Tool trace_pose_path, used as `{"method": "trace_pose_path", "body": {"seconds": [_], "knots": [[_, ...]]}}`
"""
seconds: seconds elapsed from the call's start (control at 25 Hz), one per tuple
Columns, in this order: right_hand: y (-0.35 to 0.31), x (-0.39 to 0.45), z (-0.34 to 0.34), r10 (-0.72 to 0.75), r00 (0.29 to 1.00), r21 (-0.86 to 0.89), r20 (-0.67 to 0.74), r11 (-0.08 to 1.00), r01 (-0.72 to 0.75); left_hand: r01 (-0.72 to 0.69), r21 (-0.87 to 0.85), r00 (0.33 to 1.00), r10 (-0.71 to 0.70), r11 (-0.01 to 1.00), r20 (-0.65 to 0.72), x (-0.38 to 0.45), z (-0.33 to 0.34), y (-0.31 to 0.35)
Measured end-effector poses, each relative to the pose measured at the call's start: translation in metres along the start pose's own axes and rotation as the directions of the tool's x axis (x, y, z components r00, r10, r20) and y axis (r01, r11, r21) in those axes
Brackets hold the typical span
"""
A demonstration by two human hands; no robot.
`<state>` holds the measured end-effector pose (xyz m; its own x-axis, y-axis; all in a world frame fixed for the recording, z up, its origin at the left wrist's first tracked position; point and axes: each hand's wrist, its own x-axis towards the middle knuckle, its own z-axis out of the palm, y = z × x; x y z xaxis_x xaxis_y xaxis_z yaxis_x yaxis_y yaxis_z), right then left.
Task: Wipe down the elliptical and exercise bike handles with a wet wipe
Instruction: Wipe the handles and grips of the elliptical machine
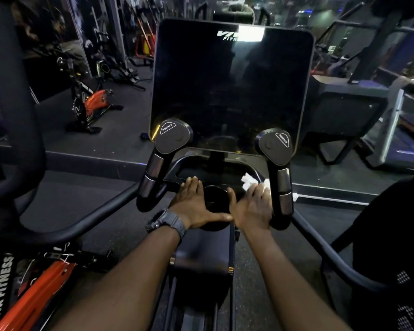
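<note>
The right hand [253, 206] is laid over the white wet wipe [250, 180], its fingers fairly straight and pressing the wipe against the curved bar of the console frame [177, 164]. Crumpled ends of the wipe are seen past the fingertips, and a further white scrap is seen just beyond the right handle [283, 187], though whether it belongs to the same wipe cannot be told. The wipe appears to be held flat under the fingers so that a broad patch of it meets the bar, which would suit rubbing rather than carrying.

The left hand [194, 204] is spread flat, thumb stretched toward the right hand, and is rested on the frame just above a round black cup holder [214, 199] that lies between the two hands. It is probably placed there to steady the body while the other hand works. A dark wristwatch [166, 223] is worn on the left wrist.

The left handle [153, 173] rises just beyond the left hand, apart from it; the right handle stands immediately beside the right hand. Above both, the dark console screen [230, 89] is mounted. The upright handles themselves are judged not yet under the wipe at this moment.
</note>
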<state>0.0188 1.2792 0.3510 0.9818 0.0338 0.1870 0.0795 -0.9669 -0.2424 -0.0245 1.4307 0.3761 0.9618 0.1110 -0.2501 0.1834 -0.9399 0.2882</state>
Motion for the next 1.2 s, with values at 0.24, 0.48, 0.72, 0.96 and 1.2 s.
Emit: {"method": "trace_pose_path", "body": {"seconds": [0.24,0.48,0.72,0.96,1.2], "knots": [[0.003,0.007,-0.003,-0.022,0.995,0.085,0.093,0.996,0.014,-0.079,0.025,0.997,0.079,0.997,0.005,-0.005,0.001,-0.003],[0.017,0.011,0.008,-0.328,0.934,0.094,0.145,0.944,0.317,-0.209,0.168,0.974,0.221,0.963,-0.055,-0.022,0.018,-0.008],[0.024,-0.017,0.009,-0.462,0.873,0.209,0.154,0.879,0.428,-0.196,0.164,0.968,0.217,0.967,-0.124,-0.037,0.031,-0.011],[0.008,-0.074,0.016,-0.276,0.947,0.602,0.165,0.788,0.125,-0.182,0.166,0.969,0.206,0.969,-0.137,-0.042,0.036,-0.008],[-0.032,-0.033,-0.014,0.177,0.902,0.843,0.394,0.323,-0.431,-0.212,0.207,0.971,0.229,0.955,-0.064,-0.042,0.033,-0.012]]}}
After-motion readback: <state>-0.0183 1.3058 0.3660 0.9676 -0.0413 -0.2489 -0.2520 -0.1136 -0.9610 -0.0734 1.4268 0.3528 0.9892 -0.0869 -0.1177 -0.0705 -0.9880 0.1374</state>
